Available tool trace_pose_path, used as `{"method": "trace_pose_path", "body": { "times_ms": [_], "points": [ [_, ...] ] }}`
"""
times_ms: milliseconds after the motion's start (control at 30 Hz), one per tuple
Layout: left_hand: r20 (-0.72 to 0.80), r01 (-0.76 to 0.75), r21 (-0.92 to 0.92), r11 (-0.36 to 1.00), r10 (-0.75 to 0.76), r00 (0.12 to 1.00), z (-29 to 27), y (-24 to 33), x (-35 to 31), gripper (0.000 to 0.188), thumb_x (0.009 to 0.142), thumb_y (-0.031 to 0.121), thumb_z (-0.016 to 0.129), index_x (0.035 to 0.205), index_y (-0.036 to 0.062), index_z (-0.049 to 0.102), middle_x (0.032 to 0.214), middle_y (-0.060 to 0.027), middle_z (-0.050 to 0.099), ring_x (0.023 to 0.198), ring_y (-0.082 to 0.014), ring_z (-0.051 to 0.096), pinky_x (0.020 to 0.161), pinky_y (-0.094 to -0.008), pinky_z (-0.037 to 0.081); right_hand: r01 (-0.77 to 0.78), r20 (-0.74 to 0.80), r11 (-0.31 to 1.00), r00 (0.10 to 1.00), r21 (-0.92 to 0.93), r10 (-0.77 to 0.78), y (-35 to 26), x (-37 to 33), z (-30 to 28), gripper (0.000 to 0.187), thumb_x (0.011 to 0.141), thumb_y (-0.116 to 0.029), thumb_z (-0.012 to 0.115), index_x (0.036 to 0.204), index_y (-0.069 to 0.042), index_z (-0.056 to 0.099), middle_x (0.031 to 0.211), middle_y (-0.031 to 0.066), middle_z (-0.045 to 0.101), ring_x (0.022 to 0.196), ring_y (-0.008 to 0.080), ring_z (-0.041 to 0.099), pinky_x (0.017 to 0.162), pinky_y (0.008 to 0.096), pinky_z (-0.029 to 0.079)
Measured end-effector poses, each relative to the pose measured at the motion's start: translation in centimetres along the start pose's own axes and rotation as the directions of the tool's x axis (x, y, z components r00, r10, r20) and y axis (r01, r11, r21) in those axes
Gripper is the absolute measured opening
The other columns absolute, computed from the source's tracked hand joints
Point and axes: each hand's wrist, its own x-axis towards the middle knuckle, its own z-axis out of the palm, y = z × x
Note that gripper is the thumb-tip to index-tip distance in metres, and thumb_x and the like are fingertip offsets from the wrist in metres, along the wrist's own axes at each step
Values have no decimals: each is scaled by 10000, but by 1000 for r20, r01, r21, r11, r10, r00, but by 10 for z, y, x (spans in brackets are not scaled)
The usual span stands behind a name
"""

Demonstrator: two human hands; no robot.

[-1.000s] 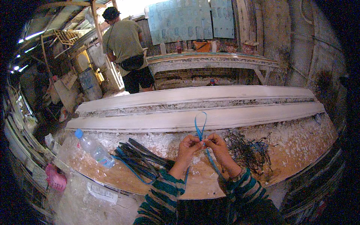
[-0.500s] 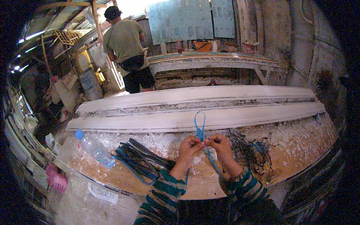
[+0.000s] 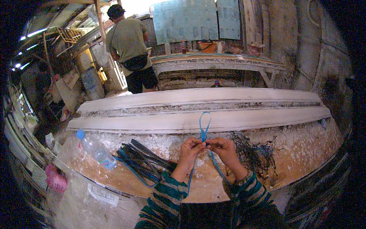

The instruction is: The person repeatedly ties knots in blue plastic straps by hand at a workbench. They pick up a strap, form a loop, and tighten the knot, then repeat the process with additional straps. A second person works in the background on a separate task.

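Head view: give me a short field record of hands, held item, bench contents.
left hand: pinches blue strap at its knot
right hand: pinches same strap, fingertips meeting the left's
strap: loop stands up above the hands, tails hang below
bench: plastic bottle lying at left, bundle of dark strips, tangle of dark wire at right
behind: long white moulding; a person standing, back turned

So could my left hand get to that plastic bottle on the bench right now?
Probably not straight away. The way to the plastic bottle looks open across the bundle of dark strips, but the left hand is pinching the blue strap together with the right hand.
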Motion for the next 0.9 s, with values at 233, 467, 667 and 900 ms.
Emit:
{"method": "trace_pose_path", "body": {
  "times_ms": [233,467,667,900],
  "points": [
    [19,-3,75,997,1,1000,5,5,-3,106,747,26,606,783,30,506,790,-91,586,729,-168,595,666,-279,514,20,-32,998,999,-61,-22,2,-2,-1,131,688,-59,662,815,-29,644,812,78,614,753,147,580,687,256,458],
    [58,41,17,999,-42,997,4,8,-3,89,753,43,604,799,34,529,798,-68,587,754,-166,592,658,-284,515,112,-48,988,992,-104,-118,6,-1,1,81,697,-2,627,768,-26,596,750,62,597,717,138,570,660,259,449],
    [85,99,-53,994,-95,992,2,7,-4,86,753,61,606,793,65,531,781,-40,580,734,-147,579,638,-301,517,401,-71,766,864,-502,-498,-11,-5,9,100,662,17,607,725,-45,559,816,96,587,737,222,573,654,304,450],
    [196,205,-122,971,-179,964,-9,7,1,115,733,43,620,764,85,517,761,-23,564,724,-135,562,638,-301,511,544,146,628,808,-556,-571,-6,-4,6,178,613,59,557,748,-52,528,968,120,578,781,281,575,640,352,471]
  ]
}}
